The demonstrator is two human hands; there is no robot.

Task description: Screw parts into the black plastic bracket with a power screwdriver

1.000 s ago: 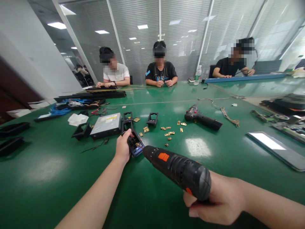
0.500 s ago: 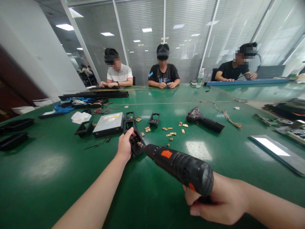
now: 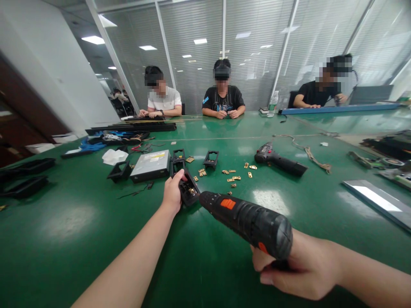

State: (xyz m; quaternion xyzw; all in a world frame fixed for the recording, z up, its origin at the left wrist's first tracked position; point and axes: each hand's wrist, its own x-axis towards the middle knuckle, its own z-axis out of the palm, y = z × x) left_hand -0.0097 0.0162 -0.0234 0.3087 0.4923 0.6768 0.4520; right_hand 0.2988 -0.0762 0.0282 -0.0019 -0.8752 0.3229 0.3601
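My left hand (image 3: 172,193) grips a black plastic frame (image 3: 189,196), tilted, with small brass parts inside it. A black cordless screwdriver (image 3: 247,220) with orange switches is in my right hand (image 3: 300,265), fingers wrapped round its handle. Its nose points left at the near right edge of the frame; whether the bit touches a screw cannot be made out. Beyond the frame, several small brass plates (image 3: 236,178) are scattered on the green table (image 3: 205,256). A few brass screws (image 3: 233,185) lie just past the tool. Another black frame (image 3: 211,159) stands behind them.
A silver disc drive (image 3: 150,166) lies left of the frame, near a white crumpled bag (image 3: 114,157). A second power screwdriver (image 3: 281,161) rests at right, with a flat grey panel (image 3: 379,201) closer in. Black trays (image 3: 27,187) are far left. Three people sit across the table.
The view has shifted slightly, moving everything a little to the right in the picture. Both hands keep their grips, and the tool stays pointed at the frame's edge.
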